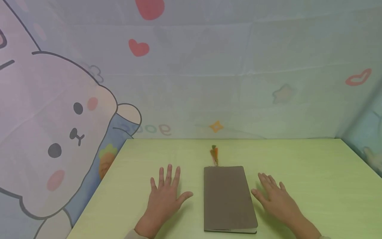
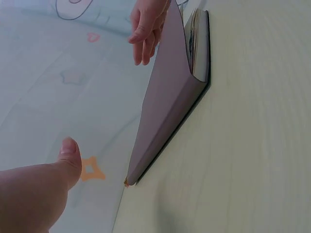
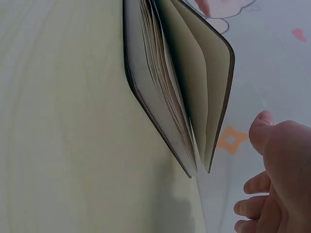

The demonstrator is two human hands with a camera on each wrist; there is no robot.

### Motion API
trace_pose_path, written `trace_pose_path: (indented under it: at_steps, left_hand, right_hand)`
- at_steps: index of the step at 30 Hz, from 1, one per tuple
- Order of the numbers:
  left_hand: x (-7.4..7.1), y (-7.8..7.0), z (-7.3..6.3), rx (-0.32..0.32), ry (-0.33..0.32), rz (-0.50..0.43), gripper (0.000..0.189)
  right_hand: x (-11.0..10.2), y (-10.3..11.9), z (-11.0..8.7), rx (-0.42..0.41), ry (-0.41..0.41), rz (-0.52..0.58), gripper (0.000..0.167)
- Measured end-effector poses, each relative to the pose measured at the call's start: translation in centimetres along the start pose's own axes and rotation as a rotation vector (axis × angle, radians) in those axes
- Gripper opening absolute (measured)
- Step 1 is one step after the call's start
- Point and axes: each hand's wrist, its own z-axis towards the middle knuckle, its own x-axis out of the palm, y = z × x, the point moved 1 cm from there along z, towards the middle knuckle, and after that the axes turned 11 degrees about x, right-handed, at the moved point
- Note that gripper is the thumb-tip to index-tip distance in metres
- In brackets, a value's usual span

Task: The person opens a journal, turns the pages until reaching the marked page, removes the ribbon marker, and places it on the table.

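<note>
A brown notebook (image 1: 228, 197) lies on the table, its spine toward the left hand. From its far edge sticks out an orange and green tassel bookmark (image 1: 214, 154). In the right wrist view the front cover (image 3: 221, 73) stands slightly raised from the pages (image 3: 158, 63). To the left of the notebook the left hand (image 1: 164, 197) is held with fingers spread and thumb pointing toward it, touching nothing. On the other side the right hand (image 1: 276, 200) hovers beside the notebook's right edge, fingers extended and holding nothing.
The pale yellow-green table (image 1: 304, 159) ends at a hanging cloth backdrop (image 1: 191, 96) printed with hearts and stars. A large cartoon rabbit (image 1: 68, 132) is printed on the cloth at the left. Another cloth side (image 1: 370, 142) borders the table at the right.
</note>
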Motion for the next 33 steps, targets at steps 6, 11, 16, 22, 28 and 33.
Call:
trace_pose_path:
  at_steps: [6, 11, 16, 22, 28, 33]
  left_hand:
    - [0.0, -0.3, 0.1, 0.018, -0.079, -0.025, 0.081]
    - [0.1, -0.6, 0.1, 0.066, -0.193, -0.001, 0.071]
    - [0.5, -1.3, 0.0, 0.158, -0.359, 0.061, 0.06]
    - [1.2, -2.4, -0.1, 0.224, -0.422, 0.074, 0.055]
    - [1.5, -3.6, -0.3, 0.244, -0.377, 0.043, 0.054]
    - [1.6, -3.8, -0.3, 0.252, -0.38, 0.05, 0.054]
  right_hand:
    - [0.3, 0.7, 0.0, 0.033, 0.035, 0.002, 0.068]
    - [0.3, 1.3, 0.1, 0.071, 0.086, -0.018, 0.07]
    - [0.6, 1.8, 0.3, 0.068, 0.068, -0.025, 0.065]
    - [1.1, 2.3, 0.2, 0.026, 0.003, -0.082, 0.055]
    - [1.5, 2.8, 0.0, -0.018, -0.071, -0.098, 0.042]
    - [1.6, 3.1, 0.0, -0.044, -0.12, -0.084, 0.036]
